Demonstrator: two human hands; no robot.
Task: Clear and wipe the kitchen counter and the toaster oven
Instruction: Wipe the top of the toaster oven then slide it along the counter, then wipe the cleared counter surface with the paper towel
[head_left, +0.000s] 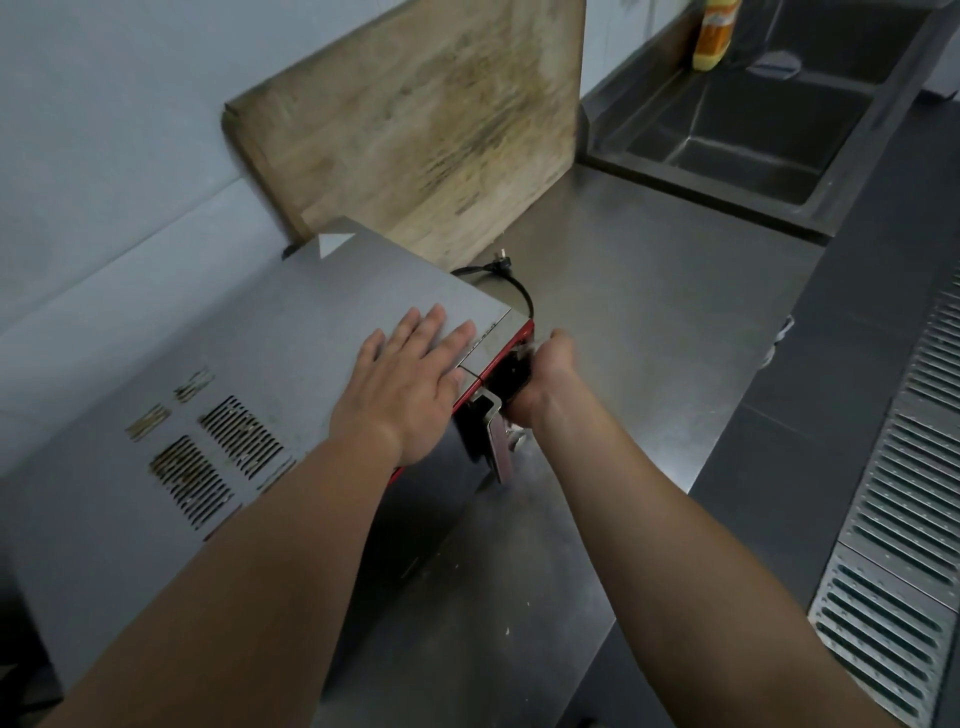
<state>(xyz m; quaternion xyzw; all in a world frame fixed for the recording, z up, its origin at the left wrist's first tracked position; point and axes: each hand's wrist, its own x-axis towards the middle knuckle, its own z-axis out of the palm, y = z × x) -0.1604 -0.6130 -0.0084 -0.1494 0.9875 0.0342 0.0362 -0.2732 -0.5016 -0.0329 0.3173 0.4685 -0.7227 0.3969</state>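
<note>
A grey toaster oven (270, 332) with a red front rim stands on the steel counter (649, 312) against the wall. My left hand (410, 379) lies flat on its top near the front edge, fingers straight. My right hand (545, 374) is at the oven's front, fingers curled round something at the control side; what it grips is blurred and hidden by the hand. The oven's door handle (496, 441) sticks out just below that hand. Its black power cord and plug (498, 270) lie unplugged on the counter behind the oven.
A large worn wooden cutting board (426, 119) leans on the wall behind the oven. A steel sink (753, 124) lies at the far right, with an orange bottle (714, 36) at its back corner. A metal floor grate (904, 509) runs along the right.
</note>
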